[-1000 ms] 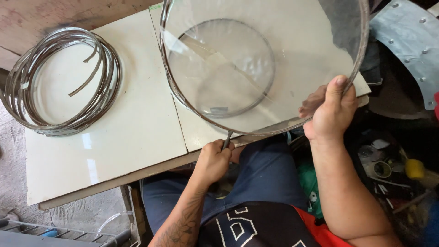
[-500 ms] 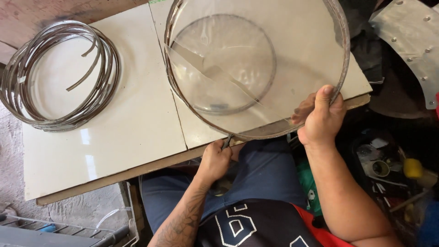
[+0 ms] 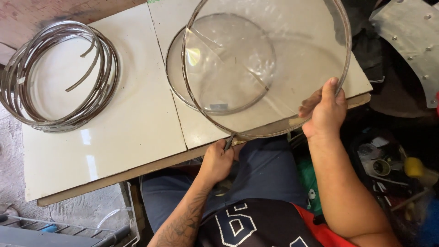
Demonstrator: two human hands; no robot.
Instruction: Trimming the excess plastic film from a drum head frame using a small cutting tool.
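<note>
A large round clear sheet with a metal rim (image 3: 292, 59) is held tilted over the white tabletop (image 3: 132, 114). My right hand (image 3: 325, 110) grips its rim at the lower right, thumb on top. My left hand (image 3: 218, 159) is closed on a thin dark tool (image 3: 228, 142) whose tip touches the rim's lowest point at the table's front edge. Under the held disc lies a smaller clear disc with a metal rim (image 3: 219, 64), flat on the table.
A coil of metal strip hoops (image 3: 55, 77) lies at the table's left end. A riveted metal sheet (image 3: 411, 36) is at the upper right. Small tools and a yellow object (image 3: 414, 167) clutter the floor at right. A wire rack (image 3: 59, 228) stands lower left.
The large rimmed disc has shifted slightly right and been turned in my right hand. My left hand stays at the rim's bottom with the tool.
</note>
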